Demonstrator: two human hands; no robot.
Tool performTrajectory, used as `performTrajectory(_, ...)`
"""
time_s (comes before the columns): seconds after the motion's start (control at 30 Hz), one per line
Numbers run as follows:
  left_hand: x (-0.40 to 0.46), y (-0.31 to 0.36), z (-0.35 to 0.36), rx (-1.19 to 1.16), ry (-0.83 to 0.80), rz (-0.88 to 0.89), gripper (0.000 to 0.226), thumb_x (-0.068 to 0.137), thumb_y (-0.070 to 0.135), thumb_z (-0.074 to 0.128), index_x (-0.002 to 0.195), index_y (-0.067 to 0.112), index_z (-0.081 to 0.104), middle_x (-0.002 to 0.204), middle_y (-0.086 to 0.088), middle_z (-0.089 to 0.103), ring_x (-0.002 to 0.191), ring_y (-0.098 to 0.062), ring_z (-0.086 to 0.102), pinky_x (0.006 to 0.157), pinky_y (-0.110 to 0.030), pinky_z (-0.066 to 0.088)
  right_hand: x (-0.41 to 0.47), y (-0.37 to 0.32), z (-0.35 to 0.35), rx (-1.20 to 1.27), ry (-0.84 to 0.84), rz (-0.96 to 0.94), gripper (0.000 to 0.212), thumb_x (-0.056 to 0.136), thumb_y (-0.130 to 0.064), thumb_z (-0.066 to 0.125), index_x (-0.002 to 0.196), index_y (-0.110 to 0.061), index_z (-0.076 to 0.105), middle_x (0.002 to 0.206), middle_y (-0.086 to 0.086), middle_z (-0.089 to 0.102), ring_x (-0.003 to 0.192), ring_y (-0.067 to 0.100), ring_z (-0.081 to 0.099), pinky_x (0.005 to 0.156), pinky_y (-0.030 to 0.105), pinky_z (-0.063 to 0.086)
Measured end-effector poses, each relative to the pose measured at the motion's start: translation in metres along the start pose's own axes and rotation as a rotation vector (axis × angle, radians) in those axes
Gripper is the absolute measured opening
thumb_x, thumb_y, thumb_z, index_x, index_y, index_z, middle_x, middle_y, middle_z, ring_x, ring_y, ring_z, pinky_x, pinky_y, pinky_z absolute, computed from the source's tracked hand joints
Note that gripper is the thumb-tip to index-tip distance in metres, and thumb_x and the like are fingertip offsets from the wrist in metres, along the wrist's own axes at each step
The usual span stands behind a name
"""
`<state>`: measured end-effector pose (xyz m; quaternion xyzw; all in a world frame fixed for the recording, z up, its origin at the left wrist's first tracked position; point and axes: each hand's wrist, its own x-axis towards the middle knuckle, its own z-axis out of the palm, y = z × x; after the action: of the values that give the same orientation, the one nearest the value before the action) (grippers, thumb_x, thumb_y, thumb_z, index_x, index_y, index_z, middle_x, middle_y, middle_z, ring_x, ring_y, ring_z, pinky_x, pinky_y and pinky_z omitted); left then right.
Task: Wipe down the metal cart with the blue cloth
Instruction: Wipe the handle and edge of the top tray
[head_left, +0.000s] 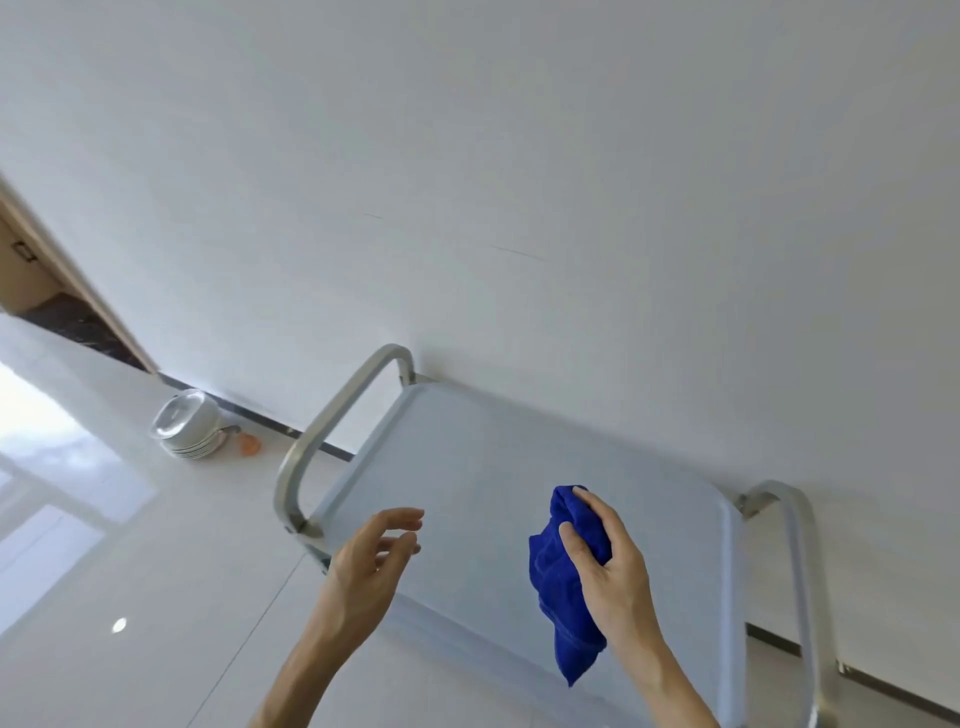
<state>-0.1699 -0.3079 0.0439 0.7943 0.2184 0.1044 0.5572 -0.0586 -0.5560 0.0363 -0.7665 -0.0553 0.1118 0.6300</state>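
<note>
The metal cart (498, 457) stands against the white wall, its flat top shelf bare and its tubular handles at the left end (332, 421) and the right end (795, 545). My right hand (608, 566) grips the bunched blue cloth (563, 582) above the right half of the shelf, with a corner of the cloth hanging down. My left hand (371, 556) hovers over the shelf's near left corner, fingers relaxed and spread, holding nothing.
A stack of white dishes with an upturned bowl (187, 426) sits on the glossy white floor by the wall, left of the cart. A small orange object (249, 444) lies beside it. A doorway (47, 296) opens at the far left.
</note>
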Motion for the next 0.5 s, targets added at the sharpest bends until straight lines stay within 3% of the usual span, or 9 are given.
performTrajectory(0.27,0.003,-0.039,-0.132,-0.058,0.081,0.008,0.028,0.097,0.007,0.056,0.106,0.030,0.068,0.101,0.013,0.072,0.087,-0.011,0.072,0.079,-0.032,0.058,-0.005,-0.031,0.131,-0.020,-0.016,-0.048,0.036,0.097,-0.022,0.066,0.125,-0.044,0.061,0.125,-0.033,0.063,0.117,-0.010,0.057,0.096,0.016,0.041)
performTrajectory(0.5,0.026,-0.072,-0.215,-0.021,0.056,0.000,0.032,0.097,0.007,0.055,0.107,0.035,0.066,0.102,0.017,0.071,0.088,-0.011,0.071,0.079,-0.036,0.058,-0.008,-0.053,0.217,0.002,0.016,-0.055,0.034,0.098,-0.023,0.065,0.127,-0.042,0.061,0.125,-0.032,0.063,0.116,-0.009,0.058,0.094,0.016,0.043)
